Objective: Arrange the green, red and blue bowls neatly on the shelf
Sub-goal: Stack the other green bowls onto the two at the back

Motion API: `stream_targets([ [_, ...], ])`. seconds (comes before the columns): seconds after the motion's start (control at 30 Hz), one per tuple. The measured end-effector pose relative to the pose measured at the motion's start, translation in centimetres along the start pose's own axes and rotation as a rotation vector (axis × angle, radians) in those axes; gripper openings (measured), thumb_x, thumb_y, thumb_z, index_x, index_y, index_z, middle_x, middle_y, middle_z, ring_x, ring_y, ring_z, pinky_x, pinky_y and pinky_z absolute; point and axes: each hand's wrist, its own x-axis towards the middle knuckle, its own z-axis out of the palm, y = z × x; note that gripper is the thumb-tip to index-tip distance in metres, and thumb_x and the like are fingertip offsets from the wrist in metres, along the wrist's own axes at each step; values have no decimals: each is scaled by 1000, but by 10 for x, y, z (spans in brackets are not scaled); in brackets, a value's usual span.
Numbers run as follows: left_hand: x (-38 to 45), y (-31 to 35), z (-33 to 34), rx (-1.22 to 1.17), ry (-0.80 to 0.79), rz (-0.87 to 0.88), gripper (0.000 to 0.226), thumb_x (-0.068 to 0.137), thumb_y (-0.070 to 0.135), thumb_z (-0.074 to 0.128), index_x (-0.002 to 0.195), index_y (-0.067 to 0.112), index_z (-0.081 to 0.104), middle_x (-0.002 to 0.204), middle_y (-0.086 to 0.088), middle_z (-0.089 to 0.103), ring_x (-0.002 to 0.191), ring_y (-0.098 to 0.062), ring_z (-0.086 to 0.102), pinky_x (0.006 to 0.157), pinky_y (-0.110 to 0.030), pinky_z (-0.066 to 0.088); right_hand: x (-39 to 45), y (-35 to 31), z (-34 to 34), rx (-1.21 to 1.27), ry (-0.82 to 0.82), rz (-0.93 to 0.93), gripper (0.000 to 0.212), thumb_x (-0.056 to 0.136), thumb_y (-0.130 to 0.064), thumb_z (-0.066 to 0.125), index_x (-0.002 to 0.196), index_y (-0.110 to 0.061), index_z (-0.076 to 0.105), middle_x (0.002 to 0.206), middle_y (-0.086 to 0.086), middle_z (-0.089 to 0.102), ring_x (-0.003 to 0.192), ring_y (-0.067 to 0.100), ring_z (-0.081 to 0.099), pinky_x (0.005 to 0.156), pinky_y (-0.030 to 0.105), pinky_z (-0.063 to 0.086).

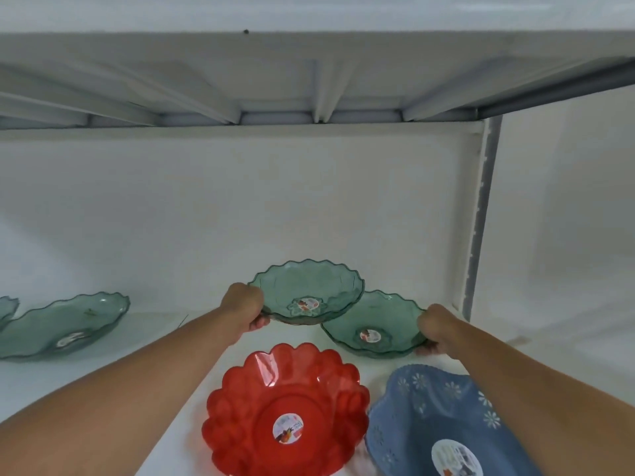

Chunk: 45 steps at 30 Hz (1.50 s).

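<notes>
Starting from the left, we've got a green bowl (65,326) sitting alone on the white shelf (165,345), plus a sliver of another one (7,309) cut off by the frame edge. Our left hand (242,309) grips the rim of the raised green bowl (305,292), which overlaps the lower green bowl (374,326) that our right hand (438,329) is clutching. Up front, the red bowl (287,412) and blue bowl (433,424) sit side by side, looking unsorted. So we're maybe halfway, greens not stacked yet. Fingertips are mostly hidden under the rims, and the blue bowl's partly cut off.
</notes>
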Motion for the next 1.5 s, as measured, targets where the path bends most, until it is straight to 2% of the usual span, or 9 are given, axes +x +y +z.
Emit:
stream_targets([
  [0.07,3,6,-5,17,7,13,23,103,1,43,87,-1,60,79,-21,67,50,-26,58,31,-18,42,-2,-6,-4,57,6,-7,21,106,2,49,114,14,64,96,29,72,62,37,69,48,40,64],
  [0.3,18,13,-49,-54,87,39,20,103,3,44,89,3,58,82,-21,67,49,-27,60,35,-20,46,-14,-38,-5,166,56,-79,19,104,3,50,110,11,67,104,33,75,70,40,71,82,55,65],
  [0.5,12,-12,-123,-134,249,-8,23,105,1,43,84,3,54,76,-19,62,51,-27,57,31,-17,43,-32,-63,47,106,15,-165,18,101,-2,51,106,7,66,95,30,76,63,42,76,75,59,67],
  [0.63,1,-28,-186,-164,332,-9,27,106,1,38,84,2,55,72,-18,59,28,-18,55,29,-15,40,-67,-89,95,49,55,-223,16,98,-2,54,108,3,65,94,28,75,59,41,78,66,59,67],
  [0.77,-3,-35,-257,-221,364,-5,30,108,1,36,85,1,54,77,-21,60,51,-27,58,28,-17,40,-107,-126,134,90,53,-185,16,99,3,56,108,9,67,91,34,75,71,47,78,77,62,66],
  [1.07,18,-79,-417,-172,255,3,29,103,1,36,111,-4,63,77,-20,64,33,-19,56,32,-16,41,-201,-176,245,138,115,-155,26,99,6,46,117,15,62,108,38,71,59,44,71,69,56,66],
  [1.2,25,-90,-459,-120,248,9,31,101,0,38,117,-7,65,88,-23,67,32,-17,57,32,-18,42,-225,-187,280,139,110,-124,27,98,4,47,117,14,63,112,37,71,67,48,74,77,58,66],
  [1.3,26,-96,-474,-112,242,25,31,100,0,39,112,-5,66,86,-21,68,34,-17,56,33,-18,42,-234,-193,297,136,112,-114,28,98,4,46,117,13,63,105,37,72,77,53,76,82,62,65],
  [1.5,27,-102,-491,-121,257,13,21,99,0,44,95,-1,65,78,-18,68,29,-16,56,32,-17,42,-233,-203,318,132,96,-126,29,97,1,45,115,11,64,104,35,73,66,46,75,78,58,66],
])
